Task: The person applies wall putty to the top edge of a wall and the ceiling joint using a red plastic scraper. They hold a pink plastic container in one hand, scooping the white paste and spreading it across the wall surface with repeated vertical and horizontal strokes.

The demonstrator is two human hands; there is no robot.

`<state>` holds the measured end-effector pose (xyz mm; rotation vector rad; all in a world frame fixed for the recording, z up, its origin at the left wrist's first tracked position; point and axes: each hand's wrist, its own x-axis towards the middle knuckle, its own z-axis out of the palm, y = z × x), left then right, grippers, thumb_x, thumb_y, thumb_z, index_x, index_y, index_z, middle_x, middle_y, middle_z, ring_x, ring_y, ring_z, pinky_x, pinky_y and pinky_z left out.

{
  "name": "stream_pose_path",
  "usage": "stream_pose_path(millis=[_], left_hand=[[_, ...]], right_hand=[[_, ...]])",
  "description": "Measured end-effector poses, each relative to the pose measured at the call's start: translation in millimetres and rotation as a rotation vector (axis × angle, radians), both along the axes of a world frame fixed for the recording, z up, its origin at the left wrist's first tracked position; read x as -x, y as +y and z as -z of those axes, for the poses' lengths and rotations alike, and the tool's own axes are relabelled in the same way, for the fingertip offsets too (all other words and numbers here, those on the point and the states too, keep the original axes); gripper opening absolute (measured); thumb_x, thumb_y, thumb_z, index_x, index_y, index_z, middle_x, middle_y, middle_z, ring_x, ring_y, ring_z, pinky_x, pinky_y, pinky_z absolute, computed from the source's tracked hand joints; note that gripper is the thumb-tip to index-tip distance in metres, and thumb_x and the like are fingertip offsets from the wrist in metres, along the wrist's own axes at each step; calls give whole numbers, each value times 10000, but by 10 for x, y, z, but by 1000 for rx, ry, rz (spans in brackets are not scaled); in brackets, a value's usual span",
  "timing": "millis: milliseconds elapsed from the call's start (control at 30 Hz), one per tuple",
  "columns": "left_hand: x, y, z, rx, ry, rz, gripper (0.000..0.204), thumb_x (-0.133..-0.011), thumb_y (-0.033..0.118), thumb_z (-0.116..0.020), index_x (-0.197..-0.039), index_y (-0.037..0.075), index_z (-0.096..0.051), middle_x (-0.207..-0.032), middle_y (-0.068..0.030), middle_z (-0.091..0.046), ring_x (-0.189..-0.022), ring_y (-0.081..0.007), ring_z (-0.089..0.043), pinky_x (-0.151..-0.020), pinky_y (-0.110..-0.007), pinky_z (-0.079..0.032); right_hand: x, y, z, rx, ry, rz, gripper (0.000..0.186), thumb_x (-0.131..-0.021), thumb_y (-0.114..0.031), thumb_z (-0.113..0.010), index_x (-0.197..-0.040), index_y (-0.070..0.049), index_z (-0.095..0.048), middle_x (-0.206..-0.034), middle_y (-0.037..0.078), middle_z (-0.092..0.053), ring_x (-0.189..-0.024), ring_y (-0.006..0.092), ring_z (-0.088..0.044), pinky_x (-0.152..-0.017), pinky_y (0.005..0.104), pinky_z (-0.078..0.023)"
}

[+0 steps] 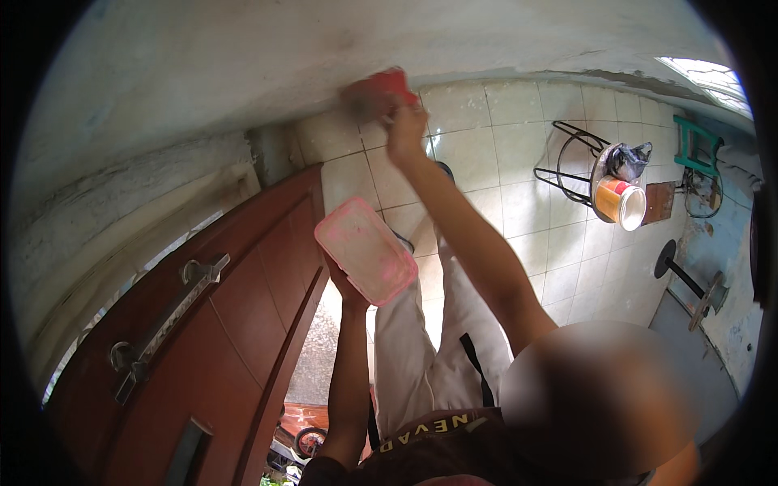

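Observation:
My right hand (405, 125), at the end of my outstretched arm, grips a red tool (381, 89) held up at the pale wall (267, 65); its shape and dark underside are smeared by motion. Lower and to the left, my left hand (344, 279) supports a shallow pink-rimmed plastic container (365, 247) from beneath, mostly hidden by it. The container's inside is pale with pink smears. A brown wooden door (243, 340) with a metal handle stands just left of my left arm. A blurred patch at lower right covers part of the view near my right shoulder.
A black metal stool (567, 174) on the tiled floor (515, 211) holds an orange bucket (616, 202) and a dark plastic bag (628, 158). Against the right wall are a green plastic stool (693, 146) and a black pedestal stand (685, 279). A motorbike wheel (308, 441) shows through the doorway.

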<state>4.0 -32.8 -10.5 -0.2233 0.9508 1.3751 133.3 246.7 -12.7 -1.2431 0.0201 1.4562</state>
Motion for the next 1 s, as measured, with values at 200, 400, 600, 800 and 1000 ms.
stream_pose_path(millis=[200,400,600,800,1000], left_hand=[[-192,59,122,16,-20,43,600,-992,577,-314,-1401,145,-394,-1332,-27,-487,-1197,-198,-508,-1001,-386,-453],[-88,83,-35,31,-45,62,627,-977,608,-314,-1385,141,-404,-1309,-32,-502,-1177,-200,-523,-973,-402,-476],[-312,215,-210,27,39,124,634,-973,615,-317,-1392,145,-397,-1298,-43,-504,-1183,-199,-514,-977,-399,-469],[-274,76,221,-7,209,151,582,-1001,562,-307,-1396,142,-393,-1302,-41,-498,-1185,-192,-507,-984,-381,-461],[-244,146,-53,42,32,79,607,-993,580,-308,-1392,132,-397,-1306,-49,-496,-1185,-198,-507,-986,-382,-460]], right_hand=[[-1593,792,1003,-156,186,15,244,-899,-4,-375,-956,139,-565,-1000,209,-619,-926,345,-630,-871,427,-557],[-1950,897,-413,-386,157,223,195,-846,21,-475,-968,168,-512,-1027,207,-597,-961,331,-619,-950,411,-539],[-2173,365,-15,-208,-37,454,204,-841,-53,-567,-1034,12,-554,-1027,95,-604,-918,223,-606,-758,324,-532],[-1747,661,988,-6,159,122,142,-921,-15,-448,-1008,56,-535,-1097,190,-587,-980,300,-615,-868,392,-571],[-1908,1190,79,-260,176,82,170,-840,49,-431,-922,174,-511,-1028,298,-593,-1070,442,-584,-1009,411,-521]])
